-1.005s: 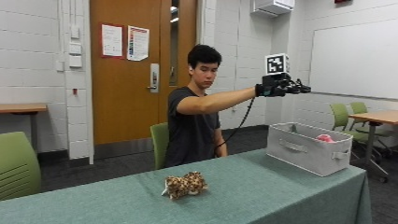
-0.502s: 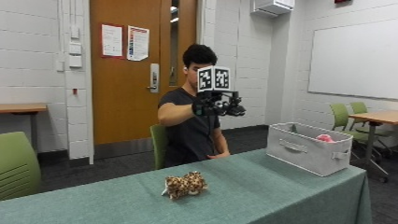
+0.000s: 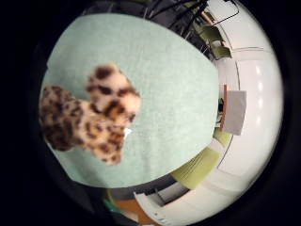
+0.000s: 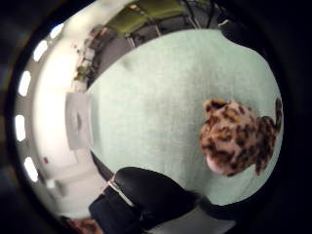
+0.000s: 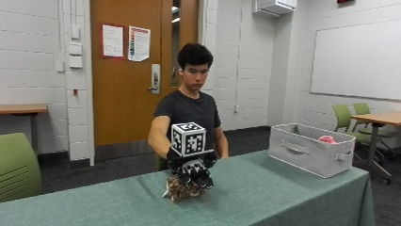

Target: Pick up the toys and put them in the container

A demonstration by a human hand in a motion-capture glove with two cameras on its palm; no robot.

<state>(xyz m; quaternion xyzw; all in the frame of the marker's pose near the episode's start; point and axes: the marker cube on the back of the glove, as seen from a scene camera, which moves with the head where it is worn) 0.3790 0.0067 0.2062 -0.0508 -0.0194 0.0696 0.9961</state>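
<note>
Item: leopard-print plush toy (image 5: 183,188), lying on the green table (image 5: 282,188) well apart from the grey fabric container (image 5: 308,149), which stands toward the table's far end and already holds a pink toy (image 5: 326,139). The gloved right hand (image 5: 193,170) hangs directly over the plush, fingers pointing down and spread around its top, and whether they have yet closed on it cannot be told. Risk: a pinch that catches only a limb or loose fur could let the soft toy slip free on the carry toward the container.
</note>
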